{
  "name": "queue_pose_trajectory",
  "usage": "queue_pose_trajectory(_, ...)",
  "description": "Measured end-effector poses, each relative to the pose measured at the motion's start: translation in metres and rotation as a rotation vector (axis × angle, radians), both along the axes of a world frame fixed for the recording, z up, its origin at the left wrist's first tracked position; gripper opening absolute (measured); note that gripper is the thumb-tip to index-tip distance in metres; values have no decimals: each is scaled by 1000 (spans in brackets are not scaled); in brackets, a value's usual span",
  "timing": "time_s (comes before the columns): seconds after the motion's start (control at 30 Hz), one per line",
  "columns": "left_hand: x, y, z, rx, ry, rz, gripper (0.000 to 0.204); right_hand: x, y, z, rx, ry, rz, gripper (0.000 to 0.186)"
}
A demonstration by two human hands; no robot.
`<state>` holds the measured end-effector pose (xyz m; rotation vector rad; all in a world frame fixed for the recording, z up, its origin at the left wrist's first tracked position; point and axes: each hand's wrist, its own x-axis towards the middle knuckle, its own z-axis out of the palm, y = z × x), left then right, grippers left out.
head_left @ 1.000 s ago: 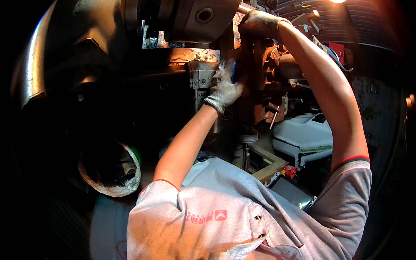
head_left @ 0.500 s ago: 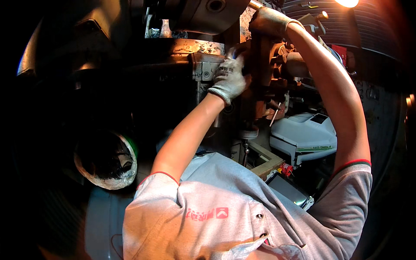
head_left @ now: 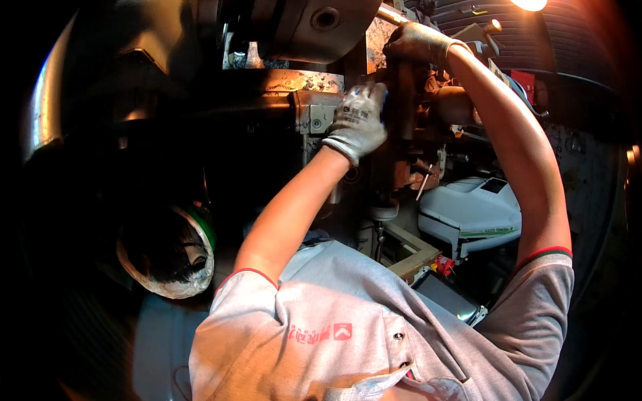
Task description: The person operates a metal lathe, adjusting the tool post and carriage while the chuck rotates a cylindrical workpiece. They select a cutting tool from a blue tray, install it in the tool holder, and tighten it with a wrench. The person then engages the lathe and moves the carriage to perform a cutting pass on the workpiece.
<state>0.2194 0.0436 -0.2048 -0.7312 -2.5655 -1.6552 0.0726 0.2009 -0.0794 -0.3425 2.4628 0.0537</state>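
In a pale knitted work glove, my left hand (head_left: 359, 120) reaches over the dark machine, beside a metal block (head_left: 318, 115) with a round fitting. Its fingers curl down and away, so whatever they hold is hidden. My right hand (head_left: 416, 44), also gloved, is closed at the upper machine part, next to a bright metal rod (head_left: 392, 15). What lies inside that fist cannot be seen. Ahead and to the left hangs a large rounded metal housing (head_left: 304, 30) with a round socket. Beneath it runs a worn metal strip (head_left: 294, 81) dotted with dark chips.
A round white handwheel (head_left: 384, 212) is on the machine near my torso. To the right are a pale, box-like machine (head_left: 471, 214), a wooden frame (head_left: 416, 260) and a dark-screened panel (head_left: 445, 294). A bucket with a pale rim (head_left: 187, 289) stands lower left. A lamp (head_left: 531, 3) glows above.
My left hand, blurred earlier, now shows sharply, its fingers lower and more curled. The right hand keeps nearly the same place. The whole view has shifted slightly.
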Motion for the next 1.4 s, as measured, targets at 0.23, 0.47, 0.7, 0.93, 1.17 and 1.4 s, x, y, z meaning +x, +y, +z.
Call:
queue_pose_trajectory(0.23,-13,-14,25,-87,-156,-145,59,1,-18,14,131,-34,204,35)
queue_pose_trajectory(0.47,-7,-7,13,-36,-30,-94,55,9,-8,47,-74,215,-443,33)
queue_pose_trajectory(0.7,-9,-7,11,89,-31,-90,73,62,-4,87,-196,272,146,22)
queue_pose_trajectory(0.93,-9,-6,8,82,25,-50,69,77,-13,84,35,369,332,18)
queue_pose_trajectory(1.17,-8,-5,4,126,19,-75,75,79,-14,80,114,421,246,19)
queue_pose_trajectory(1.4,-8,-6,8,136,-54,-73,65,76,-31,91,241,333,59,29)
